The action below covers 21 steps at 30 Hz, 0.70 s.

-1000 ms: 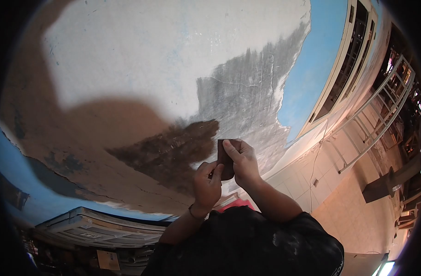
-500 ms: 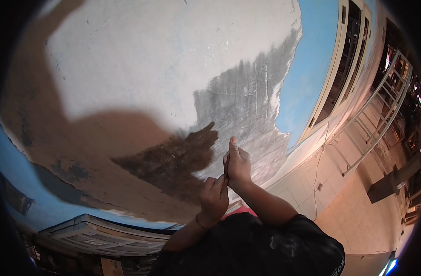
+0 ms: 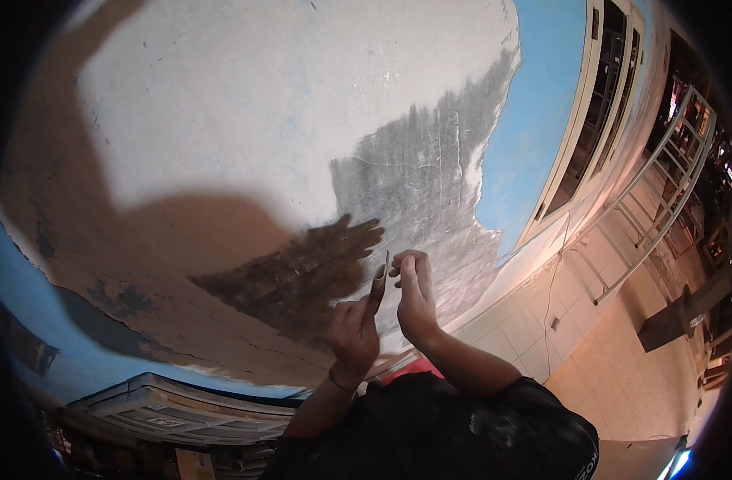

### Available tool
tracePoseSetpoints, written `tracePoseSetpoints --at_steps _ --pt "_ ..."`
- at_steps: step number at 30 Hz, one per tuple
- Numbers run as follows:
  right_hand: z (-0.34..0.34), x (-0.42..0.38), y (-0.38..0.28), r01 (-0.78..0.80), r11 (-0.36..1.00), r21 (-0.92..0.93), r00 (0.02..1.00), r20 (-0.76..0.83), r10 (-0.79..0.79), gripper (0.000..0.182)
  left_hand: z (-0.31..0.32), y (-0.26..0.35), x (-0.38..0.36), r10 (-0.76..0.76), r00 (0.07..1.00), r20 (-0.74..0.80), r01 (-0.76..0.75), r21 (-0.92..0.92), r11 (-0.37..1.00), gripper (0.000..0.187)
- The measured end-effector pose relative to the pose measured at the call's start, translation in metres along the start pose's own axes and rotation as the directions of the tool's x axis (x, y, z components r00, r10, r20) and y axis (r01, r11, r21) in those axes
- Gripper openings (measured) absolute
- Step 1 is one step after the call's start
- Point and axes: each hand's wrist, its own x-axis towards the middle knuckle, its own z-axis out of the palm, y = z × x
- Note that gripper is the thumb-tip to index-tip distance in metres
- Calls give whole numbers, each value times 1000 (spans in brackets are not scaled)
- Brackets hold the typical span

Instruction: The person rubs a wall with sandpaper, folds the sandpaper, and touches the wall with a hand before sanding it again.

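Note:
My left hand [image 3: 355, 332] is closed in front of the wall, with its index finger pointing up along a thin, dark-grey piece [image 3: 387, 258]. What that piece is cannot be made out. Close to its right, my right hand [image 3: 416, 298] is loosely bent, fingertips towards the piece and a small gap between the two hands. Nothing shows inside the right hand. Behind both hands is a wall patch [image 3: 406, 176], partly pale and smooth, partly darker grey and streaked. Shadows of my head and hands fall on it.
Blue paint [image 3: 534, 120] borders the patch beside a framed window opening [image 3: 594, 112]. A metal ladder-like frame [image 3: 662, 192] leans at the right above the tiled floor [image 3: 622, 368]. Stacked grey panels [image 3: 166, 416] lie at the lower left. A thin cable hangs near the wall's edge.
My hands have moved apart. The left hand has shifted left with its index finger raised; the right hand's upright thumb has gone down and its fingers now curve towards the left hand.

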Motion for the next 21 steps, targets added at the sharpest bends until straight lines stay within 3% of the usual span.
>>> tracePoseSetpoints --at_steps 2,5,12,15,18,21 --pt "-9 -10 -8 -85 996 25 986 148 80 24 -1 -5 1 9 1000 -16 -9 -13 1000 12" --pt "-13 -18 -14 -210 955 208 940 313 139 26 -1 -9 0 -5 1000 4 6 -71 997 13" --pt "-20 -13 -12 -326 913 245 910 342 233 26 -3 -10 2 -97 989 107 114 -161 980 11" --pt "-22 -9 -13 -307 929 206 921 310 235 23 -9 -2 7 -96 984 151 117 -141 983 12" --pt "-26 -6 -4 -336 932 136 897 347 273 20 -3 -9 -2 -184 972 144 213 -222 952 13" --pt "-28 -3 2 -376 914 149 897 305 319 18 -5 8 3 -507 832 226 541 -535 649 14"
